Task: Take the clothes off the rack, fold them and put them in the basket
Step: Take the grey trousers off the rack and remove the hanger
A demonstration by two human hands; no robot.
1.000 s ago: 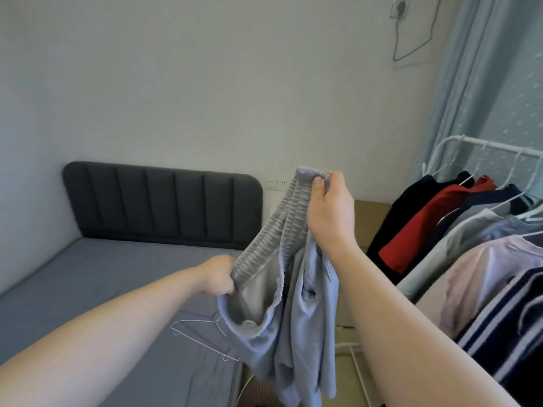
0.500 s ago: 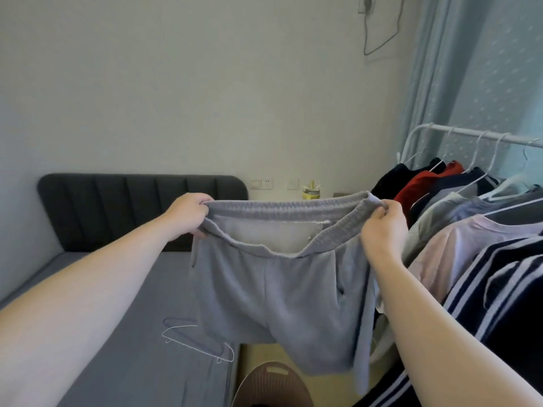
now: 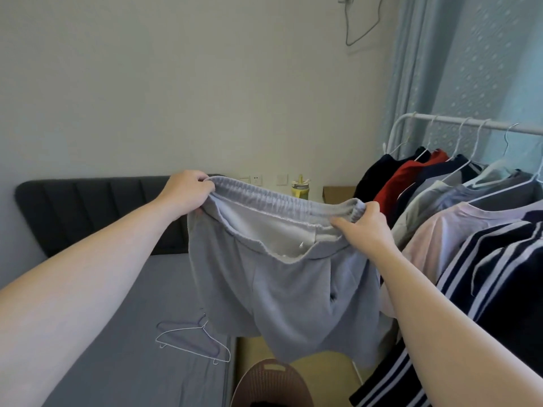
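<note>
1. Your left hand (image 3: 185, 190) pinches the grey shorts (image 3: 279, 277) at nine o'clock, fingers curled on the waistband.
2. Your right hand (image 3: 364, 227) pinches its other end, three o'clock.
3. They hang spread above the basket (image 3: 264, 377), six o'clock.

Basket (image 3: 264, 366) cut off by bottom edge: only far rim & handle slot show, contents too dark to tell. Rack (image 3: 458, 122) rail runs out of frame at right; legs hidden behind hanging clothes (image 3: 440, 201). Shorts (image 3: 282, 292) cover right end of headboard (image 3: 88, 210) & base of bottle (image 3: 299, 190), label too small to read. Left hand (image 3: 185, 190), right hand (image 3: 367, 227): fingertips mostly buried in the shorts. Cable (image 3: 357, 39) cut off at top edge.
</note>
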